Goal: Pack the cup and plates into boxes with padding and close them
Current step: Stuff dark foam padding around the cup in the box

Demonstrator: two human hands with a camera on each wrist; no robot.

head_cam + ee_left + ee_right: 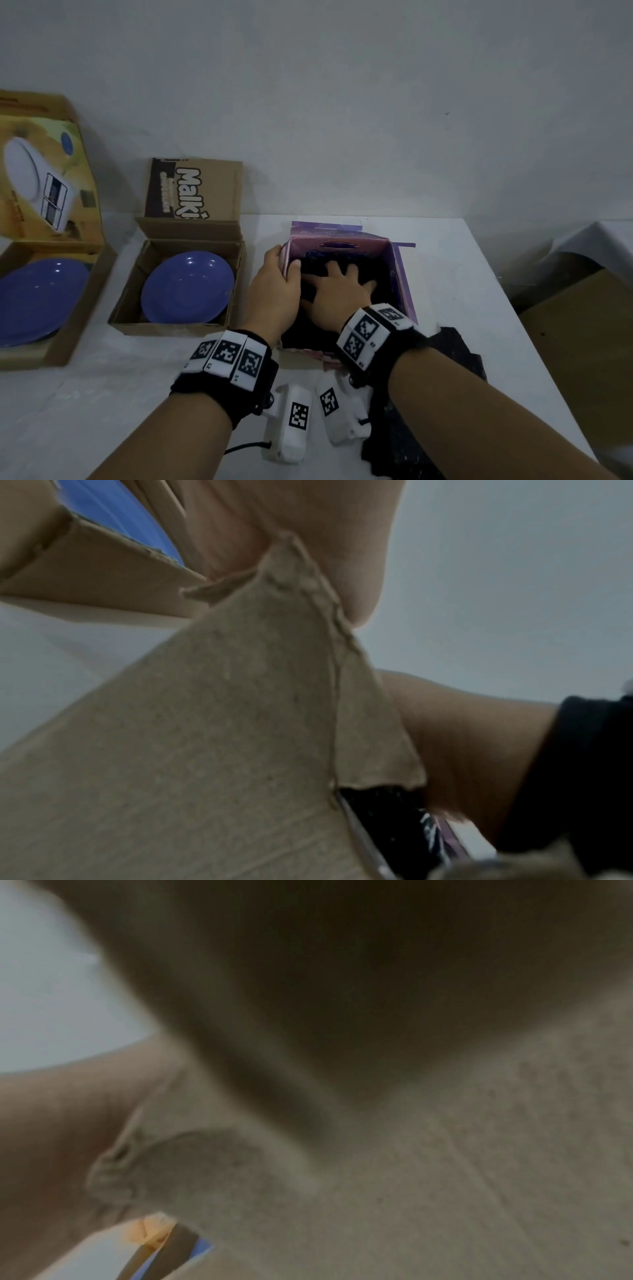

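Observation:
A pink and purple box (406, 274) stands open in the middle of the table, lined with black padding (383, 277). My left hand (277, 291) grips the box's left wall, thumb inside and fingers outside. My right hand (337, 291) lies flat inside, fingers spread, pressing on the padding. No cup shows. A blue plate (186, 286) sits in the small brown Malkist box (130, 308). Another blue plate (37, 301) lies in the larger box (82, 308) at far left. In the left wrist view grey cardboard (222, 723) fills the frame beside my palm (232, 520). The right wrist view is a blurred cardboard (445, 1177).
A second sheet of black padding (459, 349) lies on the white table (102, 411) under my right forearm. The large box's printed lid (44, 178) stands up at far left. Brown cardboard (582, 342) and a white object (596, 240) sit beyond the table's right edge.

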